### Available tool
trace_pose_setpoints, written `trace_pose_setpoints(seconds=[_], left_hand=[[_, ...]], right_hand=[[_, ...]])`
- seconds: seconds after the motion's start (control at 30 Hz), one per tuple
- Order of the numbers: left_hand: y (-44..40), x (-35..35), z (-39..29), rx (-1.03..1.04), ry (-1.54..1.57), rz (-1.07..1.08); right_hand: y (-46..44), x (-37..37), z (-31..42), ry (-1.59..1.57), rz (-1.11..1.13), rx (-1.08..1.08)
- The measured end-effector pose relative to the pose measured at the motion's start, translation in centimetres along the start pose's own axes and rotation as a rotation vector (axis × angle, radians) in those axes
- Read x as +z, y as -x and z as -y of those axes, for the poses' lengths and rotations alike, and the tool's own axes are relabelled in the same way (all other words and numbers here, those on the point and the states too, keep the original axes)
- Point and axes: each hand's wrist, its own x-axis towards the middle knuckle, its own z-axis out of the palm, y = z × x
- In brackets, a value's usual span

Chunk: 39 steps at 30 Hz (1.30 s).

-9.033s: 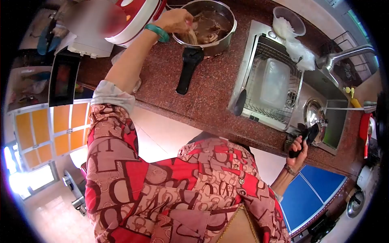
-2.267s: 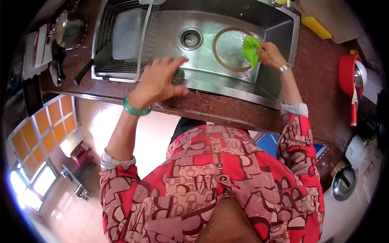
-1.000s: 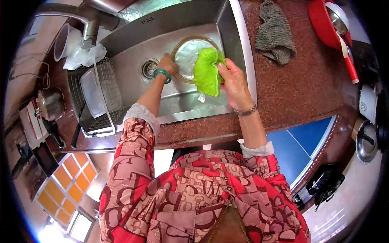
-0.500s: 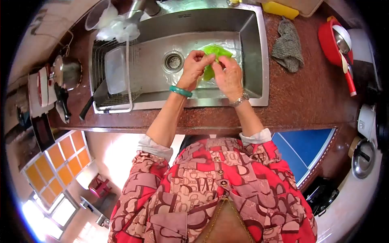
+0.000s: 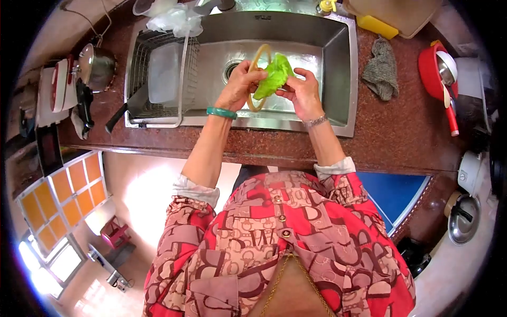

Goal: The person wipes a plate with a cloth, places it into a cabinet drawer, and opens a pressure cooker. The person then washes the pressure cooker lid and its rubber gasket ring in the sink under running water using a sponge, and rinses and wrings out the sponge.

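A bright green lettuce leaf (image 5: 275, 77) is held up over the sink (image 5: 338, 82), between my two hands. My left hand (image 5: 240, 87), with a green bangle at the wrist, is closed, its thumb at the leaf's left edge. A thin yellowish ring (image 5: 259, 53) stands nearly edge-on beside those fingers, partly behind the leaf; I cannot tell what it belongs to. My right hand (image 5: 303, 95), wearing a metal band, pinches the leaf's right edge between thumb and fingers.
Left in the sink hangs a wire rack (image 5: 185, 79) with a translucent tray (image 5: 165, 74). A black-handled knife (image 5: 117, 117) leans there. A pot (image 5: 97, 68) stands farther left. On the right lie a grey cloth (image 5: 381, 68) and a red basin (image 5: 432, 66) with a ladle.
The leaf has been lifted and turned, showing more of its surface. My right fingers have shifted to its right edge. The yellowish ring now shows beside my left hand. The camera view has shifted slightly.
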Motion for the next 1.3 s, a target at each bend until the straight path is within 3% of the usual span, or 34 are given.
trace_pose_setpoints(seconds=[0.07, 0.13, 0.27, 0.47, 0.53, 0.6, 0.67, 0.73, 0.8, 0.83, 1.0, 1.17, 1.27, 1.3], left_hand=[[0.3, 0.1, -0.3, -0.017, -0.016, 0.010], [0.8, 0.6, -0.6, -0.033, -0.037, 0.019], [1.3, 1.0, -0.2, 0.031, -0.110, 0.036], [1.0, 0.9, -0.4, -0.089, -0.257, 0.024], [1.3, 1.8, -0.8, 0.033, -0.218, -0.007], [1.4, 1.2, -1.1, 0.004, -0.239, 0.014], [1.2, 0.1, -1.5, -0.147, -0.091, 0.144], [1.3, 0.9, -1.4, -0.135, -0.030, 0.122], [1.4, 1.5, -1.3, -0.112, 0.094, 0.071], [1.0, 0.9, -0.7, -0.096, 0.060, 0.094], [0.7, 0.4, 0.4, -0.091, 0.111, 0.013], [1.7, 2.3, 0.2, -0.032, 0.182, -0.036], [1.2, 1.6, 0.7, -0.051, 0.330, 0.035], [1.3, 1.8, 0.8, -0.052, 0.334, 0.037]], right_hand=[[-1.0, -1.2, -0.5, -0.023, 0.008, 0.048], [-1.5, -1.6, -0.3, -0.111, 0.154, 0.147], [-1.9, -1.9, -0.2, 0.033, 0.145, 0.053], [-1.2, -0.5, 1.8, 0.142, 0.127, -0.110], [-1.2, -0.3, 2.7, 0.320, 0.106, -0.170], [-2.9, -1.8, 3.6, 0.500, 0.105, -0.200], [-5.0, -3.6, 4.0, 0.928, 0.172, -0.458], [-4.4, -2.8, 4.3, 0.894, 0.167, -0.336], [-3.1, -1.6, 4.3, 0.424, 0.129, 0.045], [-3.2, -1.9, 3.9, 0.425, 0.128, 0.075], [-1.7, -1.6, 2.3, 0.461, 0.221, 0.099], [-0.8, -0.7, 2.2, 0.541, 0.280, -0.212], [-1.3, -1.5, 1.9, 0.454, 0.373, -0.240], [-1.6, -1.9, 2.3, 0.435, 0.330, -0.122]])
